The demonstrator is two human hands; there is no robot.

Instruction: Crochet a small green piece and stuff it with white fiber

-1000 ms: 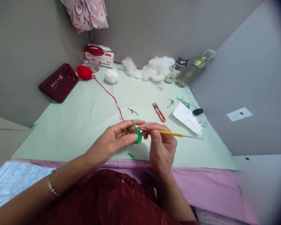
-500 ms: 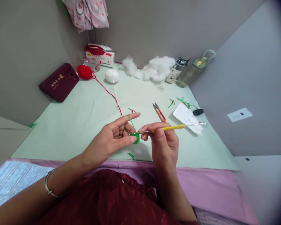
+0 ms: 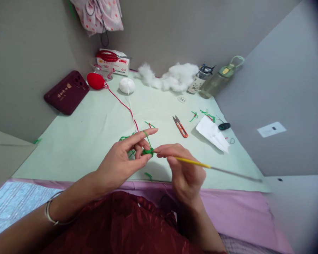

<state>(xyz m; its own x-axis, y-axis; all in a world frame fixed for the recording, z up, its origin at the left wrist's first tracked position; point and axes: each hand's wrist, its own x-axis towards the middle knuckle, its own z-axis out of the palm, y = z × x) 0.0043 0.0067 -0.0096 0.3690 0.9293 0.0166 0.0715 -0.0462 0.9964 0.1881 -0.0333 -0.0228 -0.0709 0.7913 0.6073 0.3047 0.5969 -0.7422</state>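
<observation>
The small, rounded green piece of worked yarn (image 3: 148, 152) lies between the hands, over the front-edge side of the pale green worktop (image 3: 82, 148). The left hand (image 3: 122, 158) pinches it at the thumb and fingertips, a thin green strand (image 3: 148, 139) rising to the outstretched forefinger. The right hand (image 3: 188, 169) is clamped on a slim metal hook with a yellow grip (image 3: 193, 162) — its long axis slants from the piece toward the worktop's front right corner. The left hand is nearer, though the right fingertips almost meet the piece — whether the hook's tip sits inside a stitch, I cannot tell.
</observation>
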